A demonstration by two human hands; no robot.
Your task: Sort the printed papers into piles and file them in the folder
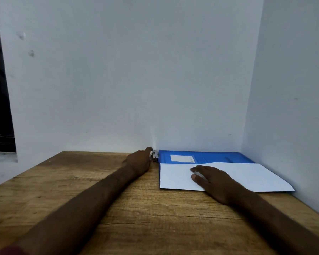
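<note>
All I can make out of the person from my station is two arms and two hands. Both forearms are bare from the wrist up to where they leave my view, long and fairly slim, and the left hand (138, 161) and right hand (213, 181) are uncovered too. The left arm carries the only clothing I can see: a strip of dark red cloth, the sleeve (9, 250), at its upper end, closest to the camera. It is blurred, so I cannot tell its weave, its cut or how far up it runs.
</note>
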